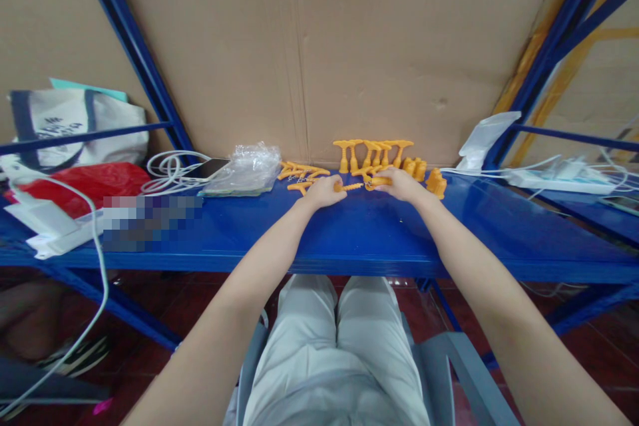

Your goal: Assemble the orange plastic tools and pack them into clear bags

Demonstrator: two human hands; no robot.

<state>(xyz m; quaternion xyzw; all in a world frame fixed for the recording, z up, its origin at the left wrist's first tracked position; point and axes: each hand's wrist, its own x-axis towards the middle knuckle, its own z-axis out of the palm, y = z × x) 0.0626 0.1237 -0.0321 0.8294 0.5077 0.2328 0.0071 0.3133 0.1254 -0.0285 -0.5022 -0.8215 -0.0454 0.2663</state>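
Blue metal worktop [374, 239] spreads on the near side of the yellow spiral piece [353, 187], held between the person's two hands. Left of that piece, the left hand [323, 192] pinches its end; right of it, the right hand [399, 184] grips a second yellow piece [381, 181]. Small metal links [368, 182] lie between; whether they join the two is too fine to tell. Handling this pair looks like the step in hand, and the next move seems to call for a steady left pinch and precise right fingers. Farther off, left of the spiral piece, lie yellow pieces with chains [307, 170], then clear plastic bags [244, 170]; right of it sit stubby yellow pieces [436, 184]. Behind it stand yellow T-shaped pieces [354, 161], then a cardboard panel [349, 46].
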